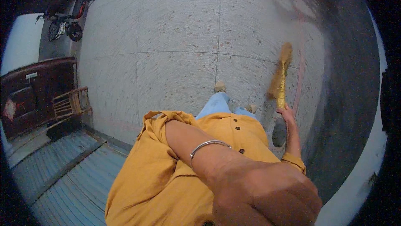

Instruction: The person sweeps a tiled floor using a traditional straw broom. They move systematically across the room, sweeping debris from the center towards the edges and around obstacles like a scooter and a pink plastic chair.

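Observation:
My right hand (286, 114) is closed round the yellow-wrapped handle of a straw broom (282, 77), held out low at my right. The broom's tan bristles are spread over the paved ground and look slightly blurred. Close up, my left hand (267, 192) crosses in front of my body, with a silver bangle (211, 143) on its wrist. Its fingers are curled in, and whatever they may hold is hidden. Just below my right hand is a dark grey rounded shape (279, 132) whose kind I cannot tell.
Pale concrete ground (175, 29) with grooves and scattered brown bits stretches ahead. At the left are a wooden chair-like frame (71, 102), a dark red door (39, 84) and blue-grey ribbed sheeting (69, 180). Farther off, a two-wheeler (67, 27) is parked. A dark strip (346, 100) runs along the right.

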Available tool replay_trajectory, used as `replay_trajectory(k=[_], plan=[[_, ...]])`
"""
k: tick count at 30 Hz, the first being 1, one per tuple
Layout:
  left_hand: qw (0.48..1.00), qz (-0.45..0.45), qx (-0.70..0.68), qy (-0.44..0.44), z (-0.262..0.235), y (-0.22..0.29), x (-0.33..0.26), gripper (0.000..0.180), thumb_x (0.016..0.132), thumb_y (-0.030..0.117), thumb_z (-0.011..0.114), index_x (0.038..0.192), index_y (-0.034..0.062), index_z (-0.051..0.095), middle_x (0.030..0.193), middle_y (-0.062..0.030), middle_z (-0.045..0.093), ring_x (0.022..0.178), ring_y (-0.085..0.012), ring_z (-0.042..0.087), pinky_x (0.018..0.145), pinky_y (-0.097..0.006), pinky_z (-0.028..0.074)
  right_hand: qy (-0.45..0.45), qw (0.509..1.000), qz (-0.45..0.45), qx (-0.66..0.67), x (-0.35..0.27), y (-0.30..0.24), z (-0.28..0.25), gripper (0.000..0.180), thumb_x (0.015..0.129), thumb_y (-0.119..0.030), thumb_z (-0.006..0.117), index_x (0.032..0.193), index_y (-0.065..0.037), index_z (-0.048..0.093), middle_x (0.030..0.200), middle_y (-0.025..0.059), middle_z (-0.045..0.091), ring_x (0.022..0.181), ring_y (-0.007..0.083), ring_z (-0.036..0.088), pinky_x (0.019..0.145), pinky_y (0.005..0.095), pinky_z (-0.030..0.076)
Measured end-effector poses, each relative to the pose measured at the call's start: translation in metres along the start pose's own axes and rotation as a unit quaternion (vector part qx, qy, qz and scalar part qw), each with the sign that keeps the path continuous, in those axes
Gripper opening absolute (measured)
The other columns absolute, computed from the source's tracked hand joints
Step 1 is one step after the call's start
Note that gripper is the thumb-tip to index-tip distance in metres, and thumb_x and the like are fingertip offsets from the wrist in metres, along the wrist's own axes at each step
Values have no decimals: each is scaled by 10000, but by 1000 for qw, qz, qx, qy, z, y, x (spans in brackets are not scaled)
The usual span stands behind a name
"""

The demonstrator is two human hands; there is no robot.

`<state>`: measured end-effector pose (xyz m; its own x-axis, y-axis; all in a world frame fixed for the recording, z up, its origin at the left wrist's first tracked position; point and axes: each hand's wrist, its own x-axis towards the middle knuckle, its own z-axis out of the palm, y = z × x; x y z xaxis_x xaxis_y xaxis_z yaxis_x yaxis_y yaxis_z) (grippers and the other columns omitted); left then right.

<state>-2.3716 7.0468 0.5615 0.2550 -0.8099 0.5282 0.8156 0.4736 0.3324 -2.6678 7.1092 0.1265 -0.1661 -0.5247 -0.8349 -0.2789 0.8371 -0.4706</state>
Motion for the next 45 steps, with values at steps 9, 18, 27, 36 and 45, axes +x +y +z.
replay_trajectory(k=[9, 18, 27, 36, 45], plan=[[997, 52, -14, -56, -41, 21, 32, 168, 883, 184, 539, 850, 36, 610, 753, -96, 590, 637, -171, 584, 565, -276, 508, -121, 986, -118, 7, 19, -127, 126, 671, 727, -72, 617, 1351, -131, 379, 761, 48, 566, 519, 152, 555, 463, 300, 477], [988, -23, -154, -16, -52, 23, 39, 150, 866, 147, 550, 839, 0, 564, 780, -114, 555, 635, -218, 568, 558, -310, 497, -165, 971, -73, 154, -51, -194, 102, 766, 754, -69, 611, 1420, -148, 240, 767, 93, 589, 516, 185, 576, 455, 339, 505], [981, -74, -160, -81, -50, -10, 48, 187, 863, 148, 597, 861, -37, 628, 858, -168, 615, 696, -244, 640, 555, -309, 540, -71, 988, -76, 114, 49, -97, 55, 762, 745, -57, 605, 1415, -181, 262, 770, 66, 587, 505, 172, 569, 431, 326, 493], [986, 35, -147, -70, -2, -107, 64, 303, 908, 209, 526, 934, -81, 611, 840, -234, 635, 694, -298, 645, 575, -336, 541, -167, 974, -63, 138, 24, -184, 9, 714, 742, -54, 616, 1387, -164, 331, 757, 59, 580, 510, 163, 561, 450, 315, 490], [964, -140, -225, -36, 49, -170, 59, 195, 886, 108, 510, 820, -76, 521, 785, -221, 575, 675, -349, 592, 595, -388, 500, 35, 986, -153, 57, 56, -100, -148, 795, 700, -23, 649, 1404, -123, 293, 849, 88, 605, 585, 160, 583, 477, 314, 496]])
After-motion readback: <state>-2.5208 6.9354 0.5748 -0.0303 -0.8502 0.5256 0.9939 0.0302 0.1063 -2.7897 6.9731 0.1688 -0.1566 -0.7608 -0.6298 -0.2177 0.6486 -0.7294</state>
